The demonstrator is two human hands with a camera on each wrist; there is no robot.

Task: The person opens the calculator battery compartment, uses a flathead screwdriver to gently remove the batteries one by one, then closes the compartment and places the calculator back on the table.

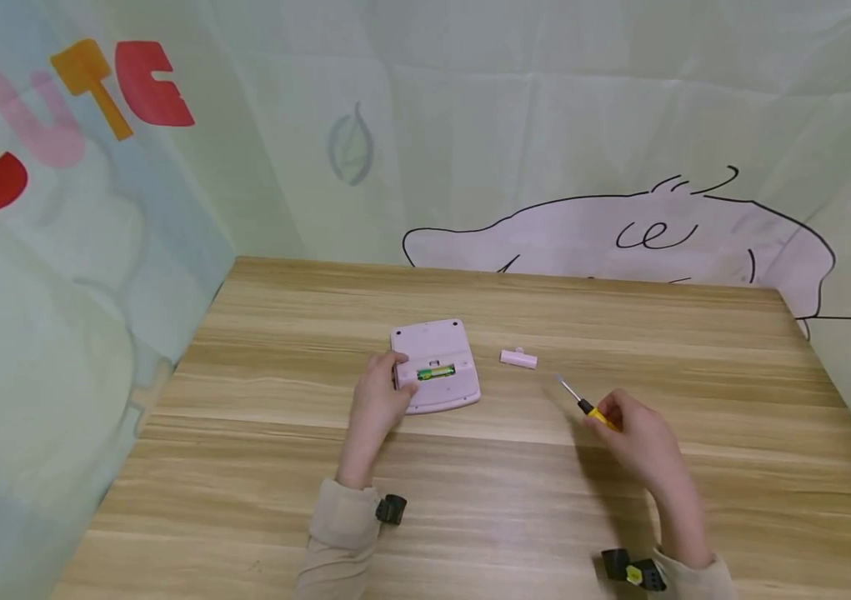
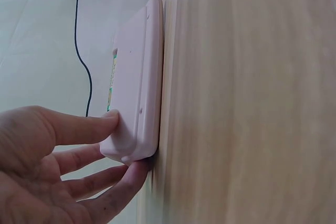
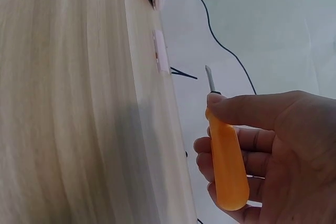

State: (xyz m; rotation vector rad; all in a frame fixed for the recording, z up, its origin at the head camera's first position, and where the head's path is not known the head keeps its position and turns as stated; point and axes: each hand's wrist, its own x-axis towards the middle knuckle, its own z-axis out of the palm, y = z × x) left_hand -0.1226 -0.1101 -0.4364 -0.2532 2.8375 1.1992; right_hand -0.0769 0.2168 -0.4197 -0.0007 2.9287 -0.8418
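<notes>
A pale pink device that looks like a calculator (image 1: 440, 337) lies back side up on the table. Its battery slot is uncovered and shows a green-and-gold battery (image 1: 436, 372). My left hand (image 1: 382, 392) grips the left edge, thumb on the back face and fingers at the side, as the left wrist view confirms. To the right of the device lies a small pink battery cover (image 1: 518, 358). My right hand (image 1: 638, 433) holds a screwdriver (image 3: 227, 166) by its orange-yellow handle. Its metal tip points up and left toward the cover, above the table and touching nothing.
The wood-grain table (image 1: 485, 500) ends at a printed cloth backdrop (image 1: 470, 150) behind and to the left. Both wrists wear dark camera mounts, one on the left sleeve (image 1: 342, 517) and one by the right cuff.
</notes>
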